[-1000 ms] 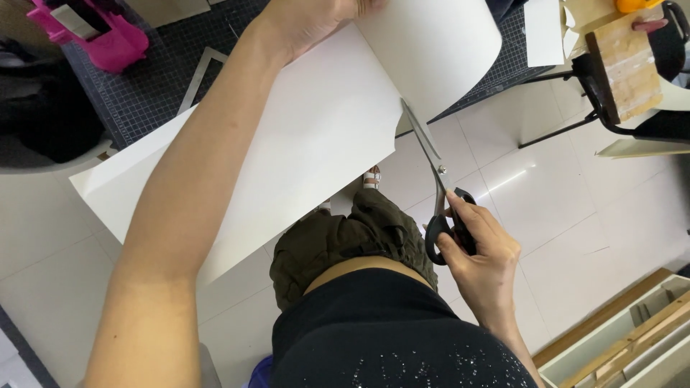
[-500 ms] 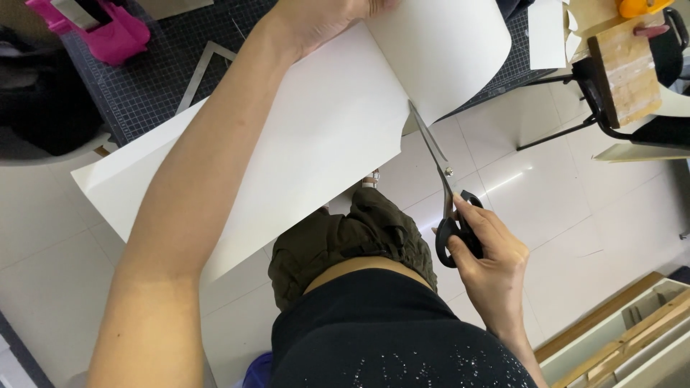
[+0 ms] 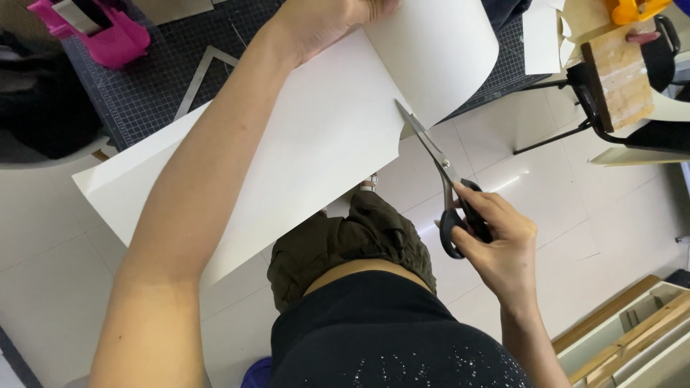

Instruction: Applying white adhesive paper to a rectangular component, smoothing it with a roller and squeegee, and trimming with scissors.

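One big white card sheet (image 3: 309, 151) fills the view, held in the air over the floor, far edge over the dark cutting mat (image 3: 180, 79) on the worktop. Your left hand (image 3: 323, 21) pinches its top edge, grip closed on it. It looks light, fairly stiff but bendy; the cut flap curls right, so hold near the cut line. Your right hand (image 3: 496, 241) has its grip closed through the scissors (image 3: 442, 179) handles, blades partly open w/ tips in the slit.
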